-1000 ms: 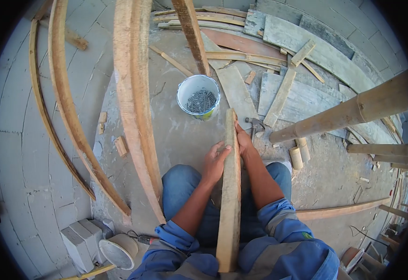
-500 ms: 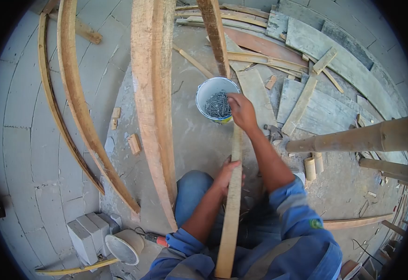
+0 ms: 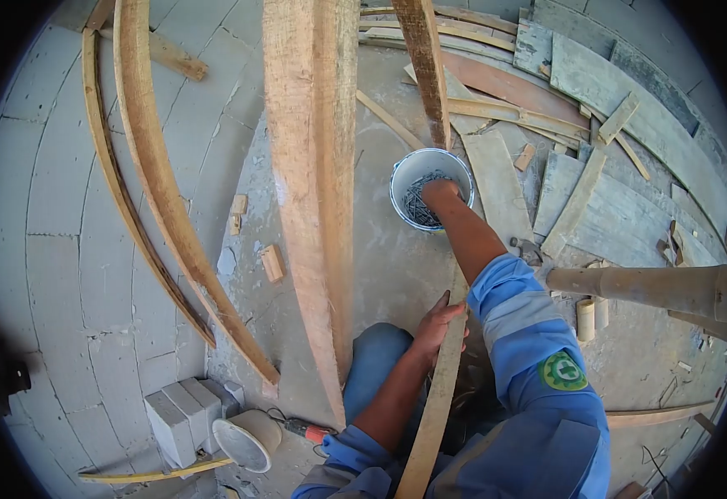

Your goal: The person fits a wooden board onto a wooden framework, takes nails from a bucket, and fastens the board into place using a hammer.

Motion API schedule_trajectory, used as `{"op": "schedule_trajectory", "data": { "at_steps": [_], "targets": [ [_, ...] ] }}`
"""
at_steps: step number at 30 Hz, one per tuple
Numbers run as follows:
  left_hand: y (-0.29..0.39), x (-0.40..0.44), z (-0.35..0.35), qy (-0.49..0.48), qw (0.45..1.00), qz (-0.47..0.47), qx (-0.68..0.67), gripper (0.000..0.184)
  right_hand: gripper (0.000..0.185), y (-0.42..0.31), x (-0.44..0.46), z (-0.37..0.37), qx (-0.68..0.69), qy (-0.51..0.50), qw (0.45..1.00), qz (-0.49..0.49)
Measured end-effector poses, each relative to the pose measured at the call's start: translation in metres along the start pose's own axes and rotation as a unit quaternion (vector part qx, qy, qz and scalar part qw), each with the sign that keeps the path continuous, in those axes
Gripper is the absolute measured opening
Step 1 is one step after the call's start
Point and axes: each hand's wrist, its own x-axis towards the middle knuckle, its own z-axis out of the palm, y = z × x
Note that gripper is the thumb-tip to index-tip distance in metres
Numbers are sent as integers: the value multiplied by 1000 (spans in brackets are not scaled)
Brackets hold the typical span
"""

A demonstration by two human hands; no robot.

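Note:
My right hand (image 3: pixel 441 195) reaches down inside a white bucket (image 3: pixel 398 179), among the loose nails (image 3: pixel 420 209) heaped at its bottom. Its fingers are hidden by the hand itself and the nails. With my left hand (image 3: pixel 441 324) I grip a long, narrow wooden strip (image 3: pixel 435 399), fingers wrapped round it. The strip runs from my lap up toward the bucket, passing beneath my right forearm.
Tall timber beams (image 3: pixel 309 166) rise at left centre, near a block wall (image 3: pixel 56 274). Boards (image 3: pixel 596 208) lie piled at the upper right by a hammer (image 3: pixel 527 249). A bamboo pole (image 3: pixel 638 285) juts in from the right. Grey blocks (image 3: pixel 182 420), a second bucket (image 3: pixel 247 441) and a red-bodied tool (image 3: pixel 305 430) sit lower left.
My right hand has gone from the bucket's right rim down into the nails. The view has shifted, so the surroundings appear further right. My left hand keeps its grip on the strip.

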Motion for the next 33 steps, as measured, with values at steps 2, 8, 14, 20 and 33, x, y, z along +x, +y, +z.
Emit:
{"op": "schedule_trajectory", "data": {
  "at_steps": [2, 8, 14, 20, 33],
  "targets": [
    [0, 1, 1, 2, 1000, -5, 6, 102, 29, 8, -4, -1, -4, 37, 999, -21],
    [1, 3, 2, 6, 999, -12, 30, 100, 23, 24, -6, 3, 20, 138, 988, -63],
    [-3, 5, 1, 9, 1000, -9, 14, 100, 23, 14, -34, -30, 10, 140, 985, -105],
    [-4, 2, 10, 9, 999, 16, 32, 86, 13, 33, -110, -79, 110, 304, 934, -152],
    [-40, -9, 26, 23, 992, -3, 126, 62, 19, 153, -274, 59, 426, 374, 824, -6]
  ]
}}
